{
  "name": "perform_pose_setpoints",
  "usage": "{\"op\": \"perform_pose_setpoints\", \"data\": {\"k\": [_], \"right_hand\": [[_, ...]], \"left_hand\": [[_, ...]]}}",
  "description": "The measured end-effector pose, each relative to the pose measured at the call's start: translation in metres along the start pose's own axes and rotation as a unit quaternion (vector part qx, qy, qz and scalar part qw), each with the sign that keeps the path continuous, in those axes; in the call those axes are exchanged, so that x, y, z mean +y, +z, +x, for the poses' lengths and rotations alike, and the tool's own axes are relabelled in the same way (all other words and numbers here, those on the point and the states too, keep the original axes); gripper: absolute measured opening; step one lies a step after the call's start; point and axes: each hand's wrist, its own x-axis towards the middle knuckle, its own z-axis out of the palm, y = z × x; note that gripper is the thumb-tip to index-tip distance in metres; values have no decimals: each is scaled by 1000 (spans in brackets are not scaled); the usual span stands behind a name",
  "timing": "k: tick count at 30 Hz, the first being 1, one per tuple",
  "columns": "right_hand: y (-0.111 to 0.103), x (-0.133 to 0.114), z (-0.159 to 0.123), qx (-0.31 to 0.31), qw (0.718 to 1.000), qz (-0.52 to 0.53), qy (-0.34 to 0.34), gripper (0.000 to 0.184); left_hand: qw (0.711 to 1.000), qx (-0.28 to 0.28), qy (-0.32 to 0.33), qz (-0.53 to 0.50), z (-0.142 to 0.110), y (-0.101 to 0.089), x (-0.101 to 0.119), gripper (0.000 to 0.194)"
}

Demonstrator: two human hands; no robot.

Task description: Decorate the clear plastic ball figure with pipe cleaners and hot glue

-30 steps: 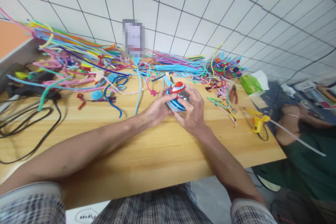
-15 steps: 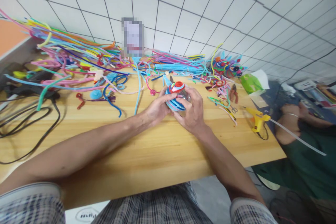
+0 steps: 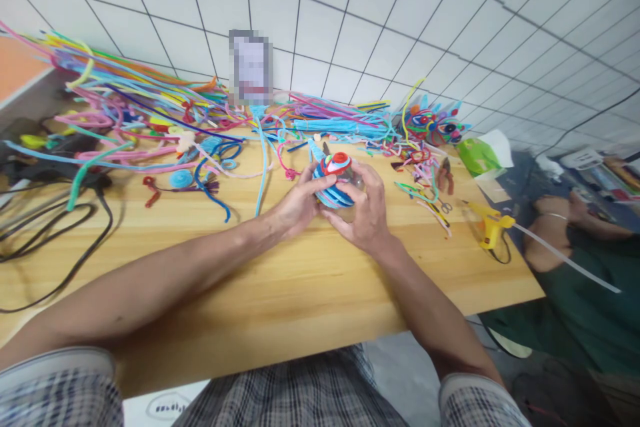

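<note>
Between my two hands is a small pipe-cleaner figure [image 3: 336,196] with blue coiled sides, a pale blue pointed tip and a red, white and pink round piece on top. My left hand [image 3: 301,203] wraps its left side, the thumb lying across the front under the red coil. On the other side my right hand [image 3: 369,210] grips it with bent fingers and thumb. Part of the figure's right side looks clear or shiny, and its underside is hidden by my palms. A pink pipe cleaner [image 3: 286,163] with a knotted end lies just left of it.
Loose pipe cleaners [image 3: 150,113] spread along the wall. Finished colourful figures [image 3: 434,123] stand at the back right. Pliers [image 3: 445,175], scissors [image 3: 445,207] and a yellow glue gun [image 3: 493,225] lie right; a black cable [image 3: 95,240] loops left. Another person's arm [image 3: 550,233] is at far right.
Both hands keep hold of the figure, which is tilted slightly so more of its blue coils show. The right fingers have shifted a little; the whole view has moved slightly.
</note>
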Motion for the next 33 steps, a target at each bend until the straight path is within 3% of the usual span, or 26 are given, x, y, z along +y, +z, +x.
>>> {"op": "perform_pose_setpoints", "data": {"k": [10, 17, 20, 24, 29, 33], "right_hand": [[2, 4, -4, -17, 998, 44, 36, 65], [-4, -1, -4, 11, 987, 106, 123, 17], [-4, -3, -2, 33, 983, 95, 152, 7], [-3, -4, 0, 51, 981, 109, 151, 9], [0, -2, -2, 41, 959, 177, 218, 51], [-2, 0, -3, 8, 951, 178, 253, 73]], "left_hand": [[1000, 16, 5, 2, 2, -4, -4, 68], [997, 14, 52, 53, 3, -6, -10, 68], [992, 1, 86, 92, 4, -11, -15, 72], [981, -20, 122, 151, 8, -23, -23, 74], [972, -36, 136, 186, 11, -32, -29, 75], [970, -37, 148, 191, 11, -31, -27, 74]]}}
